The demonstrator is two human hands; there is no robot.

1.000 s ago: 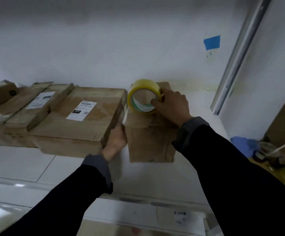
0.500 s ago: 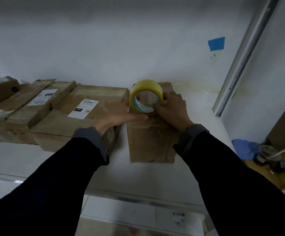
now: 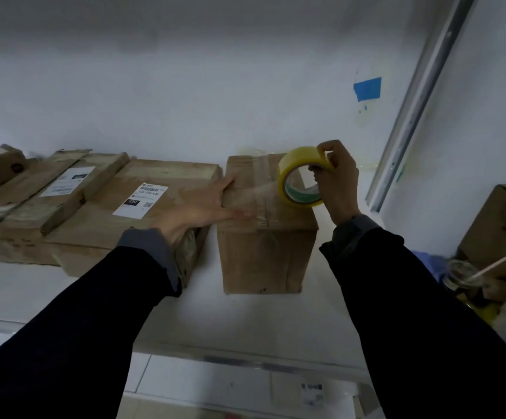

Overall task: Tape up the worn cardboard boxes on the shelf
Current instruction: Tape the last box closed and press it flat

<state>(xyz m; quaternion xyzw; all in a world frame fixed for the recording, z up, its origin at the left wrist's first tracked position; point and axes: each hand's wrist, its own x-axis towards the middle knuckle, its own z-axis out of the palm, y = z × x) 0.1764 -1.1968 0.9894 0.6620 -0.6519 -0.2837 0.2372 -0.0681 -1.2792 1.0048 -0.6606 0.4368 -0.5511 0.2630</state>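
A small worn cardboard box (image 3: 263, 252) stands on the white shelf (image 3: 245, 316), right of centre. My right hand (image 3: 336, 182) grips a yellow tape roll (image 3: 300, 176) at the right side of the box's top, fingers curled through its core. A clear strip of tape (image 3: 257, 195) stretches from the roll leftwards across the box top. My left hand (image 3: 203, 204) lies flat with straight fingers, pressing the tape's end at the box's left top edge. Left of it sits a wide flat box with a white label (image 3: 141, 200).
More flat cardboard boxes (image 3: 43, 189) are stacked at the far left of the shelf. A metal upright (image 3: 421, 95) runs up the right side. Beyond it are another brown box (image 3: 493, 225), a plastic cup with a straw (image 3: 463, 273) and something blue (image 3: 430, 261).
My right hand has pulled the tape roll rightwards across the box top, drawing out a strip. My left hand rose from the box's side onto its top left edge.
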